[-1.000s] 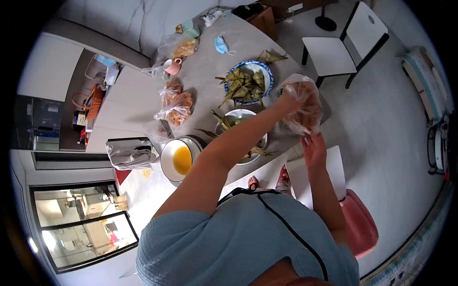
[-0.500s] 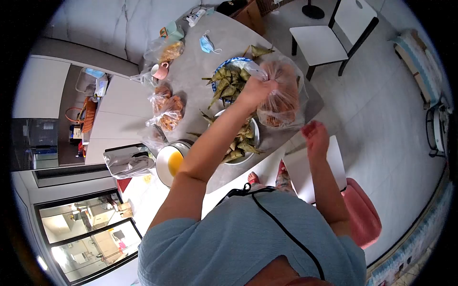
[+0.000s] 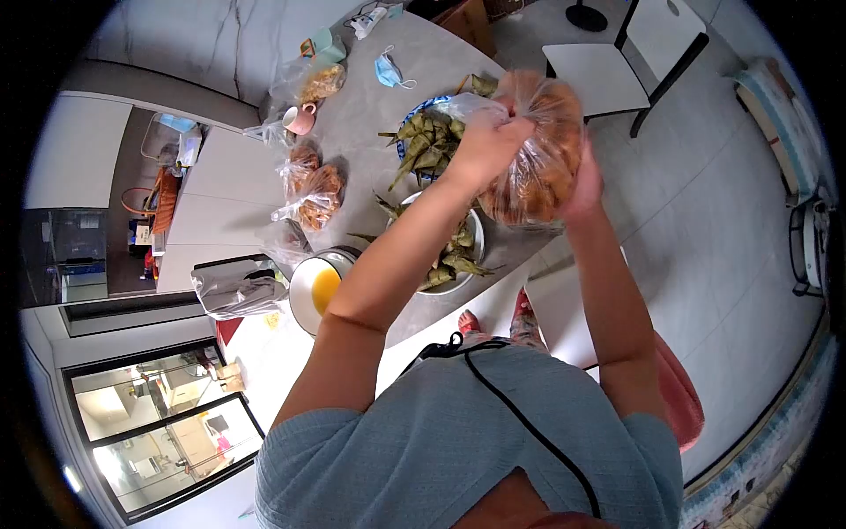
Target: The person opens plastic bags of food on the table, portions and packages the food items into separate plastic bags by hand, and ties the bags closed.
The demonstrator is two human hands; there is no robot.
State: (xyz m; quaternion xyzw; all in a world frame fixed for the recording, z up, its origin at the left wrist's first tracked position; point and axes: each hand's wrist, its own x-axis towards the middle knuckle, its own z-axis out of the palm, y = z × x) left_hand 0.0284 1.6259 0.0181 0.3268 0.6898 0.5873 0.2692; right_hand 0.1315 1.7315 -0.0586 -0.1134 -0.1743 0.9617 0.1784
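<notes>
My left hand is closed round the gathered neck of a clear plastic bag full of orange-brown food. Against the bag's right side rests my right hand, its fingers partly hidden behind the plastic. The bag is held above the table's right end. Left of it, leaf-wrapped bundles fill a blue-and-white plate, which the bag and my left hand partly cover. Nearer me, more leaf-wrapped bundles lie in a metal bowl, partly behind my left forearm.
On the grey table are a white pot with yellow contents, tied food bags, a pink mug and a blue mask. A white chair stands beyond the table's right end; a pink seat is near my right elbow.
My left hand grasped the bag's neck and raised the bag slightly. My right hand left the bag's lower edge, hung apart from it, then moved up against its right side.
</notes>
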